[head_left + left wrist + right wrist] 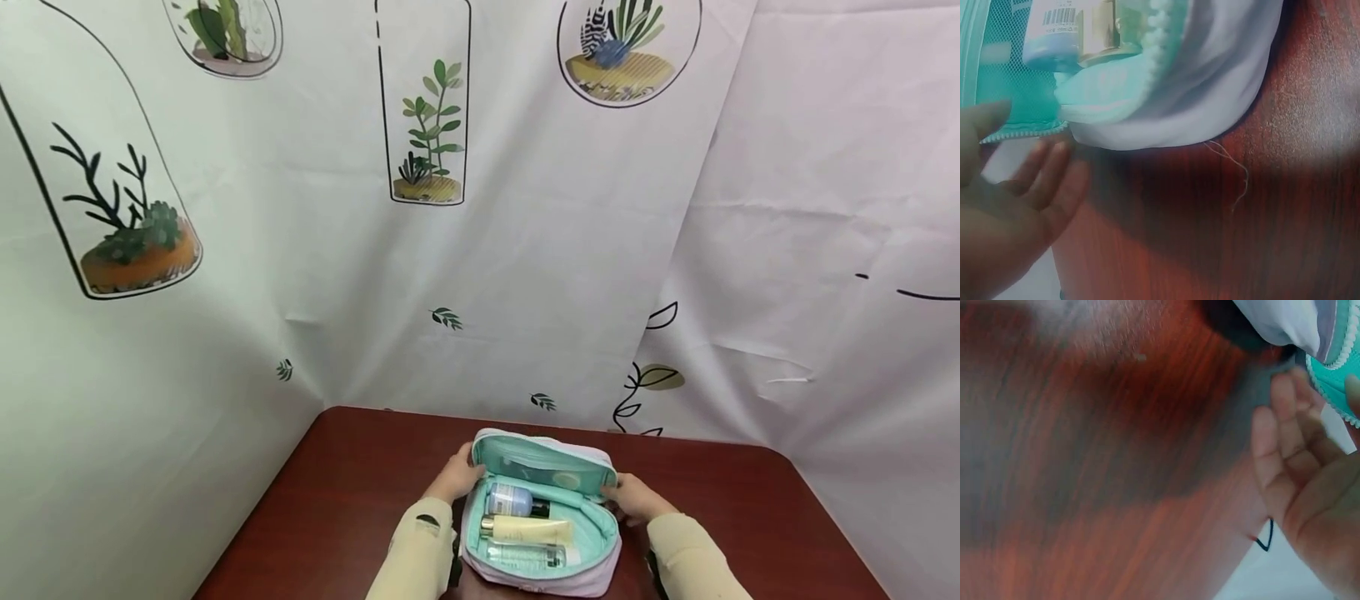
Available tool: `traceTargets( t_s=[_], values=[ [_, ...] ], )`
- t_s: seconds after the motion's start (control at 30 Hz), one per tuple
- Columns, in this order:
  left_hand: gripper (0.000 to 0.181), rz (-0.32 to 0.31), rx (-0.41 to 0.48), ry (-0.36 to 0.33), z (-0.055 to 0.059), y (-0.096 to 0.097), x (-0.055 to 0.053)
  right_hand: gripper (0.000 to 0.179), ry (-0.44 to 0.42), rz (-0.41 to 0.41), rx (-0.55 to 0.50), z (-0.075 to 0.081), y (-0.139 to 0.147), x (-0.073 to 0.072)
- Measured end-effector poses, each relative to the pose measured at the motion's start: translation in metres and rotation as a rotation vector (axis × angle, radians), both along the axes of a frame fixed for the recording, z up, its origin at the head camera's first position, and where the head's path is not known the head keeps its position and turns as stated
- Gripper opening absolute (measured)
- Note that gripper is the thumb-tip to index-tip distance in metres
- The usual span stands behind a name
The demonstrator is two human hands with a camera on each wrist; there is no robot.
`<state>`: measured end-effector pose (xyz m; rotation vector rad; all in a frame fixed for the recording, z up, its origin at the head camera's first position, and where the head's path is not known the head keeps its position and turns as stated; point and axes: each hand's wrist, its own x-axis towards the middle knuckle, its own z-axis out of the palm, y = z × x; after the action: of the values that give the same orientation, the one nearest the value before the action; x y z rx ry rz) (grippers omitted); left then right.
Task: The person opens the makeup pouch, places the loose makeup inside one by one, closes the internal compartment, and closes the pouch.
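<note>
A pale pink cosmetic bag with a mint lining lies unzipped on the table, its lid raised toward the back. Inside lie a blue bottle with a black cap, a cream-coloured tube with a gold cap and a clear bottle. My left hand pinches the lid's left edge, thumb on the mesh side in the left wrist view and fingers outside. At the opposite edge, my right hand holds the lid between thumb and fingers.
The bag stands on a dark red wooden table with rounded back corners. A white cloth printed with plants in jars hangs behind and at both sides. In the left wrist view, a loose thread trails from the bag.
</note>
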<state>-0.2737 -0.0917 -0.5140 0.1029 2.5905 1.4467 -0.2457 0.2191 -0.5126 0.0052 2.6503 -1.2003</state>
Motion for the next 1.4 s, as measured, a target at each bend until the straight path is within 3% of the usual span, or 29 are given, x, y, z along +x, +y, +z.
traceTargets(
  t_s=[0.1, 0.17, 0.37, 0.57, 0.77, 0.9, 1.0, 1.07, 1.2, 1.4],
  values=[
    [0.052, -0.031, 0.005, -0.085, 0.003, -0.001, 0.002, 0.012, 0.034, -0.025, -0.063, -0.001, -0.001, 0.0],
    [0.05, -0.033, 0.001, -0.089, 0.004, -0.002, 0.002, 0.012, 0.052, -0.048, -0.092, 0.001, -0.001, 0.0],
    [0.042, -0.019, 0.031, 0.005, 0.002, -0.007, -0.006, 0.014, 0.084, -0.064, -0.202, 0.013, -0.001, -0.005],
    [0.038, -0.05, 0.087, 0.085, 0.015, -0.015, -0.009, 0.025, 0.072, -0.033, -0.317, 0.026, 0.004, -0.009],
    [0.033, -0.192, 0.072, 0.081, 0.031, -0.035, -0.006, 0.039, -0.046, -0.043, -0.54, 0.029, 0.015, -0.006],
    [0.028, -0.292, 0.091, 0.016, 0.033, -0.052, -0.002, 0.037, -0.092, 0.101, -0.484, 0.031, 0.025, -0.004],
    [0.024, -0.348, 0.177, -0.109, 0.029, -0.059, 0.003, 0.027, -0.108, 0.282, -0.407, 0.033, 0.031, 0.0],
    [0.023, -0.373, 0.205, -0.179, 0.027, -0.059, 0.007, 0.021, -0.131, 0.352, -0.388, 0.034, 0.032, 0.003],
    [0.023, -0.372, 0.1, -0.197, 0.029, -0.054, 0.015, 0.02, -0.16, 0.34, -0.33, 0.036, 0.026, 0.008],
    [0.033, -0.354, -0.149, -0.206, 0.033, -0.042, 0.026, 0.032, -0.195, 0.188, -0.145, 0.036, 0.012, 0.014]
  ],
)
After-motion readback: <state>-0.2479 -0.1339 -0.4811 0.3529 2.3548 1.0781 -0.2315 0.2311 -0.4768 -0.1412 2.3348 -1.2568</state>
